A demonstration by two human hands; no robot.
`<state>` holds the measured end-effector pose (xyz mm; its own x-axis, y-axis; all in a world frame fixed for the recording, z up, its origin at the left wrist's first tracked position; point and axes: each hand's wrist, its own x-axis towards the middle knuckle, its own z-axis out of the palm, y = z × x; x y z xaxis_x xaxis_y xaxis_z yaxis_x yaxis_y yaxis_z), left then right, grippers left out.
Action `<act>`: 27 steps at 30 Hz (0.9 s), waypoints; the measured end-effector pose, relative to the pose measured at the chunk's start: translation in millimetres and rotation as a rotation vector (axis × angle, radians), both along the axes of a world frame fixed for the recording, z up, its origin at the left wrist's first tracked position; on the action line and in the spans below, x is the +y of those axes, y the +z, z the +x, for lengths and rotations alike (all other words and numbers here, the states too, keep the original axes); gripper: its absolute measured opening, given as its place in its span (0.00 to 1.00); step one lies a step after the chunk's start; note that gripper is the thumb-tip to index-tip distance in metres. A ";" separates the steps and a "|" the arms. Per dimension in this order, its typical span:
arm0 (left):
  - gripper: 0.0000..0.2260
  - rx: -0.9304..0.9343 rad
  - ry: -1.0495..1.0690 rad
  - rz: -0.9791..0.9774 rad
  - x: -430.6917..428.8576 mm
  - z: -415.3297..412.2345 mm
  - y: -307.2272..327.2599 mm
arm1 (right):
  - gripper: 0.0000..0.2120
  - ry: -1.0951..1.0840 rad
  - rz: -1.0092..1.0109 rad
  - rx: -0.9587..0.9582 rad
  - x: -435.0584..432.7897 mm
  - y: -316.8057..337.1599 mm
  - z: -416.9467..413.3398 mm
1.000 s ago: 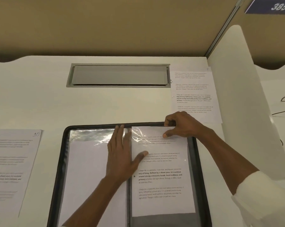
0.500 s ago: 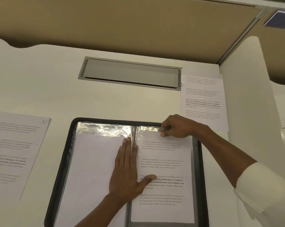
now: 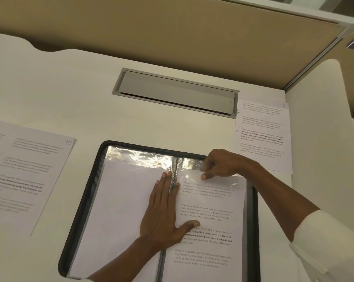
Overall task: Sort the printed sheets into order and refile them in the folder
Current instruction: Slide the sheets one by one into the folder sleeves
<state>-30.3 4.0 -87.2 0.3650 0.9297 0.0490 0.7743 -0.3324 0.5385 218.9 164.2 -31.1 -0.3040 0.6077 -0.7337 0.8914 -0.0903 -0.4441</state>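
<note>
**Printed sheet in the right-hand sleeve**

Head view: the display folder lies open on the counter; the left hand, its grip flat and open, presses the spine; the right hand pinches the sleeve top over a printed sheet reading "Defined by a slower pace"; a loose sheet at left is marked "10"; another sheet lies at right.

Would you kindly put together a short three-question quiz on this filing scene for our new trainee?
1. True or false: the left hand lies flat across the spine of the open folder.
2. What number is handwritten on the loose sheet left of the folder?
3. The right hand pinches: A) the sleeve top over the printed page, B) the desk's grey hatch.

Key: 1 true; 2 ten; 3 A.
</note>
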 end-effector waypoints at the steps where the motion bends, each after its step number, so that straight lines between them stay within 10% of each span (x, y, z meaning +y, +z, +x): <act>1: 0.52 0.000 0.002 0.000 0.0 0.1 -0.7 | 0.15 -0.014 0.004 0.001 -0.9 -2.2 -1.0; 17: 0.49 0.017 -0.027 0.019 0.8 0.8 1.6 | 0.22 -0.085 0.041 -0.098 -8.3 21.6 11.3; 27: 0.50 0.032 -0.043 0.020 2.7 2.5 -5.8 | 0.20 -0.901 0.115 0.423 -103.9 56.4 64.8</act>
<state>-27.7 6.7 -92.9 0.4067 0.9119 0.0552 0.7756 -0.3766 0.5065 283.7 60.3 25.3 0.0823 0.8005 -0.5936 0.2783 -0.5904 -0.7576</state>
